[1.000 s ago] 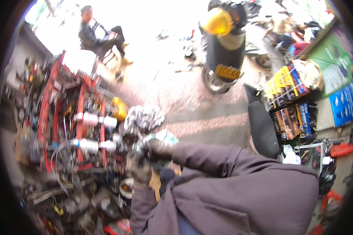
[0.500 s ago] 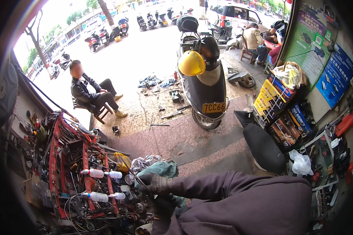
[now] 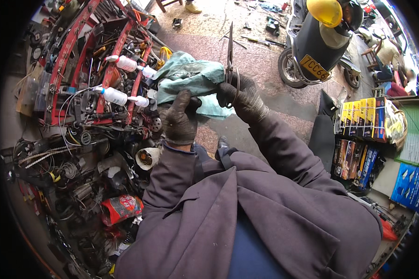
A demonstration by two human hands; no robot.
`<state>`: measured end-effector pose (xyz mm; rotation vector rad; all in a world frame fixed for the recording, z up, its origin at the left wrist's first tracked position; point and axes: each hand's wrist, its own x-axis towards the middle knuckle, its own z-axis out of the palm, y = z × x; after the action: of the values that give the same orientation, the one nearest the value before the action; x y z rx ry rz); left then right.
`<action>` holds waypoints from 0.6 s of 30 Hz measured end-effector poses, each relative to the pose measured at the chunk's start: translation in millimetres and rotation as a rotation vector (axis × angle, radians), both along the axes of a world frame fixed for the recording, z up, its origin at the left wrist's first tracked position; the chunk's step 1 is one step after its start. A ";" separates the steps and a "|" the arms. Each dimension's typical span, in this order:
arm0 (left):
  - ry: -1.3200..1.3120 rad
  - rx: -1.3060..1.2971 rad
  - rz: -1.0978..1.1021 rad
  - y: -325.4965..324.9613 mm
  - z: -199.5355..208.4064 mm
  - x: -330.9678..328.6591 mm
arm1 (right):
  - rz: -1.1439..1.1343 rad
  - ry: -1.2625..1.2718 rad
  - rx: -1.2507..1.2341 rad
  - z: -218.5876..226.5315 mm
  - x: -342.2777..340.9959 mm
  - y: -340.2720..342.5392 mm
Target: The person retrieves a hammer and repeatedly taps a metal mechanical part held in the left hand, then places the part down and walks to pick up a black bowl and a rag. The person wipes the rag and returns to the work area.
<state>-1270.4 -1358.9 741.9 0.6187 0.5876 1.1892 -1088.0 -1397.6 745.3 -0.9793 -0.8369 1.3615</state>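
Observation:
A green-blue cloth (image 3: 186, 74) hangs bunched in front of me. My left hand (image 3: 179, 118), in a dark dirty work glove, is closed on its lower edge with the thumb on top. Gloved too, my right hand (image 3: 246, 100) grips a pair of scissors (image 3: 230, 53) by the handle loops. The blades point away from me and look closed or nearly so. The cloth's right end reaches the scissors by my right fingers; whether those fingers also pinch it is hidden.
To the left stands a red metal rack (image 3: 63, 69) crowded with tools, with white bottles (image 3: 114, 96) on it. Loose parts and a red bag (image 3: 122, 209) lie below. A scooter (image 3: 316, 42) with a yellow helmet (image 3: 325, 12) stands ahead right, near stacked boxes (image 3: 363, 118).
My view has tilted down and turned left. The hands, close together low by the rack before, are now apart in front of me, with the cloth lifted and the scissors plainly showing.

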 end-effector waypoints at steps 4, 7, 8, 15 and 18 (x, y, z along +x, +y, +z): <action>0.236 0.128 0.166 3.8 17.3 7.2 | -0.040 -0.016 -0.027 6.4 -14.8 4.6; 0.403 0.125 0.194 8.9 18.1 4.6 | -0.041 0.022 -0.059 6.3 -16.0 5.1; 0.439 0.085 0.200 11.0 16.9 1.9 | -0.045 0.010 -0.070 4.8 -14.3 4.1; 0.431 0.050 0.235 23.5 7.7 -16.6 | 0.027 -0.170 -0.131 -6.2 -2.5 -32.2; 0.615 0.123 0.243 26.6 6.4 -21.9 | 0.226 -0.003 -0.278 -8.0 -2.8 -53.0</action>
<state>-1292.3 -1332.3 748.3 1.0541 1.1377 1.2659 -1090.8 -1450.6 737.3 -1.1247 -0.7911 1.7043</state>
